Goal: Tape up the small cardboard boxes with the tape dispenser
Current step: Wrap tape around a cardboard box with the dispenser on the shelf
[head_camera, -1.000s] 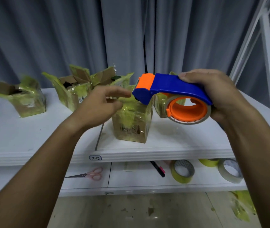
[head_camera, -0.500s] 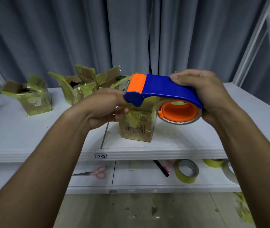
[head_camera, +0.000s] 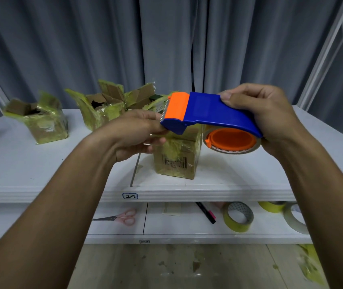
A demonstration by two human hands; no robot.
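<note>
A blue and orange tape dispenser (head_camera: pixel 212 110) with a roll of clear tape hangs in the air, with my right hand (head_camera: pixel 270 113) gripping its rear handle. My left hand (head_camera: pixel 133 132) is at the dispenser's front, fingers curled just under the toothed blade, where it pinches the tape end. Right below stands a small cardboard box (head_camera: pixel 174 161) wrapped in yellowish tape, near the front edge of the white shelf (head_camera: pixel 41 163). Two more small boxes with open flaps, one at the left (head_camera: pixel 41 122) and one at the back (head_camera: pixel 108 107), sit on the same shelf.
On the lower shelf lie pink scissors (head_camera: pixel 122 217), a black marker (head_camera: pixel 206 212), a yellow tape roll (head_camera: pixel 238 219) and two more rolls (head_camera: pixel 293 219) at the right. Grey curtains hang behind. Tape scraps litter the floor at the lower right.
My left hand moved from open in front of the box to the dispenser's blade end and curled its fingers there. The dispenser shifted slightly left and lower.
</note>
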